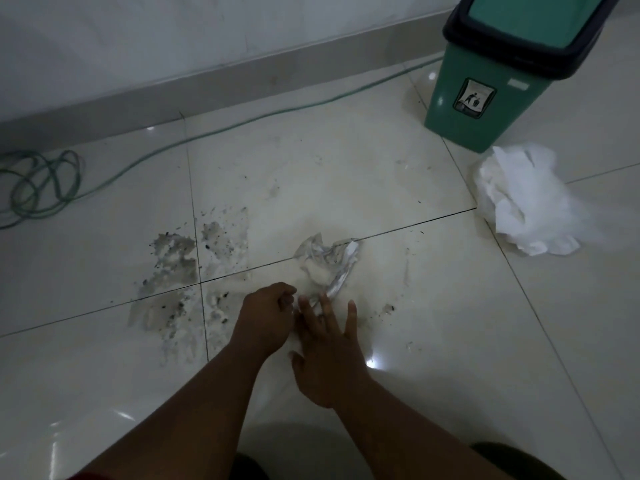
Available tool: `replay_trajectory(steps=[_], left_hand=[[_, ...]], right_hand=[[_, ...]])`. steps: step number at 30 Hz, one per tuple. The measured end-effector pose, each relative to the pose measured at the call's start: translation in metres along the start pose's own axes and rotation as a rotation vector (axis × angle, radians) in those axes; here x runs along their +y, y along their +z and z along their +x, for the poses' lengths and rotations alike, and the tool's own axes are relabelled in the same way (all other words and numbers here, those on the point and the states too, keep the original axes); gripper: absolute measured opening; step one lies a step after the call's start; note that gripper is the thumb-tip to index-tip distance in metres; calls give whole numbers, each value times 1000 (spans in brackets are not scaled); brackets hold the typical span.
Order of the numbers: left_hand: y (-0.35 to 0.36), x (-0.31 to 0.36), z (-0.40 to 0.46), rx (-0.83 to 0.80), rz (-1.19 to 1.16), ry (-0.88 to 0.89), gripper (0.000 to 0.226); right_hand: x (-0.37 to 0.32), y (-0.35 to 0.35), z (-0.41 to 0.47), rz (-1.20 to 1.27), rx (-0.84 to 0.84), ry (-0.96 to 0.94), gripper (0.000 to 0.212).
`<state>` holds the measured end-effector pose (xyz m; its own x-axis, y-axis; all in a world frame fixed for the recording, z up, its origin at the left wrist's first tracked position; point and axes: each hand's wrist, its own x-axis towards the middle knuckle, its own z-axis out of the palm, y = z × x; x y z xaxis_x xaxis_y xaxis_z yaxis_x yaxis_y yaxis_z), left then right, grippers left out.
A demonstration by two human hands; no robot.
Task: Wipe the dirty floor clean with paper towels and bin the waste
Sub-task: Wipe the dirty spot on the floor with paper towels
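A soiled, crumpled paper towel (327, 265) lies on the pale tiled floor (433, 306) just ahead of my hands. My left hand (265, 318) is curled into a fist at the towel's near edge and seems to pinch it. Beside it, my right hand (329, 337) lies flat with fingers spread, pressing the towel's near end to the floor. Grey dirt smears and dark specks (180, 271) cover the tiles to the left. A heap of clean white paper towels (526, 202) sits at the right. Behind that heap stands a green bin (485, 98) with a dark swing lid.
A thin green cord (45, 181) lies coiled at the far left and runs along the grey skirting of the wall (173, 46) toward the bin. Small specks (388, 310) of dirt dot the floor right of my hands.
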<state>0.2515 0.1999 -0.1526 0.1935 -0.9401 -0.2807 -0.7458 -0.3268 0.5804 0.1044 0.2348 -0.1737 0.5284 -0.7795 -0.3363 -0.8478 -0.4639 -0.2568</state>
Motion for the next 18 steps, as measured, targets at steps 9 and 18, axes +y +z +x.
replay_trajectory(steps=[9, 18], left_hand=[[17, 18, 7, 80, 47, 79, 41], [15, 31, 41, -87, 212, 180, 60]], right_hand=[[32, -9, -22, -25, 81, 24, 54], [24, -10, -16, 58, 105, 138, 68]])
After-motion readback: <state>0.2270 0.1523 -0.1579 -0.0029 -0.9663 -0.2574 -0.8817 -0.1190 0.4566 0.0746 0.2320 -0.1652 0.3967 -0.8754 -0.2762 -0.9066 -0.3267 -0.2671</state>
